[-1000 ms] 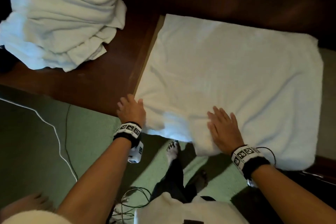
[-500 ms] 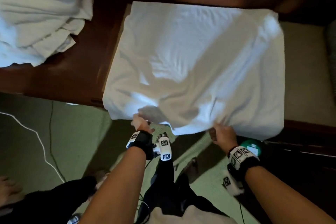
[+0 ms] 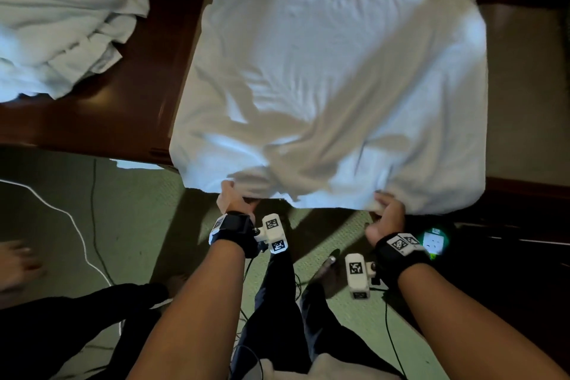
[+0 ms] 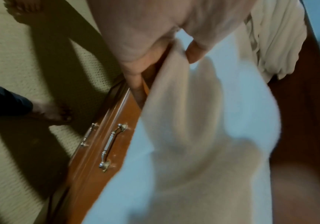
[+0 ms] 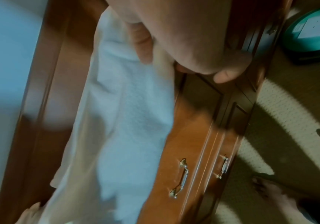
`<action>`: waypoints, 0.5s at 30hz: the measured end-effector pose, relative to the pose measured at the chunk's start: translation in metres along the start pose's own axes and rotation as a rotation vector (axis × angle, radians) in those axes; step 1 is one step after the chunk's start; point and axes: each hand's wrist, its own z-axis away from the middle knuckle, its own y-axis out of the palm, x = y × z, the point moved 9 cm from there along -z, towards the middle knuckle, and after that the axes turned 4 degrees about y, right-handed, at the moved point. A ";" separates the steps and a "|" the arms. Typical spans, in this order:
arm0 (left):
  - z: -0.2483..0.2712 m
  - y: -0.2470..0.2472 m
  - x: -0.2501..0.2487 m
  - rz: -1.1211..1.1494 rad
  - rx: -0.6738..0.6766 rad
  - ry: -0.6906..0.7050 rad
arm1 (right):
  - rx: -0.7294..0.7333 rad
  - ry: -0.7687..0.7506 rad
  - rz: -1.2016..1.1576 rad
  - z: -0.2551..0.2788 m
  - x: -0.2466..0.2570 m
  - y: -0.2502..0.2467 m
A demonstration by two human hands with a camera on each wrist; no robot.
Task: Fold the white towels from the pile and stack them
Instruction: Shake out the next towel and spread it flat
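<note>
A large white towel [image 3: 333,77] lies spread over the dark wooden dresser top [image 3: 86,126], its near edge hanging over the front. My left hand [image 3: 229,199] pinches that near edge toward the left, and the left wrist view shows the thumb and fingers [image 4: 193,51] closed on the cloth [image 4: 203,136]. My right hand [image 3: 385,207] grips the same edge further right, the fabric [image 5: 128,121] bunched under its fingers [image 5: 143,50]. The pile of unfolded white towels [image 3: 61,18] sits at the back left of the dresser.
Dresser drawers with metal handles [image 4: 111,145] face me below the towel edge. Cables [image 3: 77,225] run over the green carpet. A teal round device [image 3: 435,241] lies on the floor at right. My bare feet and another person's foot [image 3: 18,265] stand nearby.
A second ago both hands lay flat on the towel near its front edge. They have since slid to the hanging edge and taken hold of it, wrinkling the cloth.
</note>
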 end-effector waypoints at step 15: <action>0.035 -0.009 -0.041 -0.691 -0.071 0.390 | -0.064 -0.043 -0.046 0.021 0.041 -0.061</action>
